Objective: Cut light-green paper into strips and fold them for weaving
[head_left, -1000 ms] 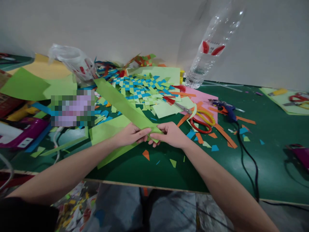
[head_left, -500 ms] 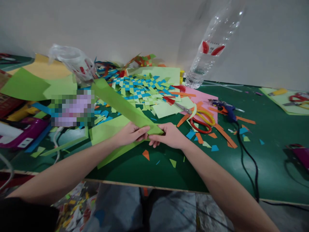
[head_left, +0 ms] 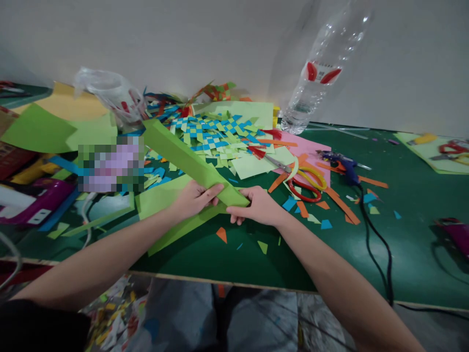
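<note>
A long folded strip of green paper [head_left: 186,161] slants from the upper left down to my hands, held above the table. My left hand [head_left: 200,196] pinches its lower edge, thumb on top. The near right end of the strip is gripped by my right hand [head_left: 256,206], with the thumb in front and the other fingers partly hidden behind. Beneath the left hand and forearm lies a larger light green sheet [head_left: 157,198]. Close to the right hand rest scissors [head_left: 306,198] with red and yellow handles.
Behind the hands spreads a pile of woven blue and green paper pieces [head_left: 216,129]. A clear plastic bottle [head_left: 317,78] stands at the back. To the right lies a blue glue gun [head_left: 350,168] with a black cord [head_left: 381,249]. Paper scraps [head_left: 263,247] dot the green table [head_left: 293,264].
My left hand has slid slightly left and up along the green strip. The strip looks straighter and more sharply folded. My right hand has stayed nearly in place.
</note>
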Demonstrator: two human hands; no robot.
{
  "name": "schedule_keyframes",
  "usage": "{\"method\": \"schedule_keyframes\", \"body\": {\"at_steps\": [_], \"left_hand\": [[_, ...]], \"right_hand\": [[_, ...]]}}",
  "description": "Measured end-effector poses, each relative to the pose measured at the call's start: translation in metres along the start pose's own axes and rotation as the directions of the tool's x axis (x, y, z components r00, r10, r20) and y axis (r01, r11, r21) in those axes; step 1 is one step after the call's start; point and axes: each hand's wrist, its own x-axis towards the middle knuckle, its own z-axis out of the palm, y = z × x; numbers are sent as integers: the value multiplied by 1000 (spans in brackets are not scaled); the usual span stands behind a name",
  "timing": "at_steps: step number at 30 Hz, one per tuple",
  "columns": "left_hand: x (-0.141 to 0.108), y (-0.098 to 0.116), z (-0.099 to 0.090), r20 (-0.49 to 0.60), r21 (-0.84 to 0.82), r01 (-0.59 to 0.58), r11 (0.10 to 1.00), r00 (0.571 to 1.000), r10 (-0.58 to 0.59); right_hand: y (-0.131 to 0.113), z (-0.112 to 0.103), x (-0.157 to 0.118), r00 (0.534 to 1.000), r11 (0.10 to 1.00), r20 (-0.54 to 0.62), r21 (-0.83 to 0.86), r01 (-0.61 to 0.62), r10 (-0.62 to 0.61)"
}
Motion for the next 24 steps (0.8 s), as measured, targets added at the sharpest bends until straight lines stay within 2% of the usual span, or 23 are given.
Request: {"method": "schedule_keyframes", "body": {"at_steps": [5,9,13,19,21,24], "left_hand": [[1,1,1,-58,-34,-24,999,998,22],[0,2,-1,-157,-62,16,998,987,-26],[6,-6,-6,-316,-180,32,983,945,-88],[21,-15,-18,-487,-465,-96,880,858,-164],[23,-12,-23,-519,-538,-141,831,833,-195],[23,-7,-28,-534,-588,-185,787,820,-206]], "right_hand": [[-2,-2,1,999,1000,-46,31,4,-2],[-3,-6,1,997,999,-77,25,19,-17],[-5,-9,-2,996,1000,-90,-21,6,-8],[-7,-16,-3,991,999,-132,-51,2,-9],[-7,-18,-3,987,998,-160,-55,22,-30],[-5,-23,0,973,998,-221,-25,57,-61]]}}
